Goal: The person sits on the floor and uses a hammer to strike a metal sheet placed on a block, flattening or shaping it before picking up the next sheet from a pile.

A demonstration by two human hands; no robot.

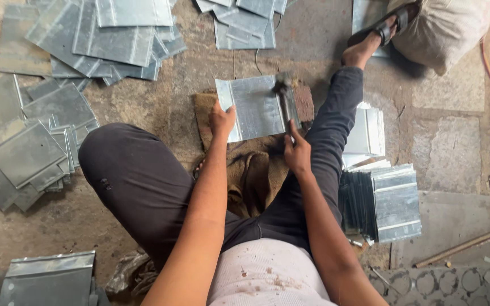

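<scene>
- One view only, head camera looking straight down at a person seated on a stone floor point(460, 141), legs spread around the work spot.
- Left hand point(222, 120): closed on the near-left edge of a galvanised sheet-metal piece point(253, 107), thumb on top. Reads as a pin-down grip so the sheet can't skate or bounce.
- Right hand point(297, 152): wrapped around the handle of a hammer point(283, 93); head sits blurred over the sheet's right edge, near its far corner. Grip is low on the handle, likely for swing leverage.
- Sheet lies flat on a brown block point(304, 102) draped with sacking point(253, 170), between the knees. Probably a firm backing under the struck edge, within reach of both arms.
- Sheet's left edge shows a folded lip; can't tell the state of the right edge under the hammer.
- Right of the right leg: neat stack of similar ribbed pieces point(384, 201), edges aligned. Orderly stacking suggests a sorted batch, but which batch I can't tell.
- Left and top: loose scattered sheets point(35, 147), another pile point(109, 39) top left, a smaller one point(245, 20) top centre. All an arm's sweep away.
- Bottom left: another folded stack point(49, 277).
- Far right: sandalled foot point(384, 28) resting against a stuffed sack point(446, 28); thin rod point(466, 245) on the floor, well apart from the work.
</scene>
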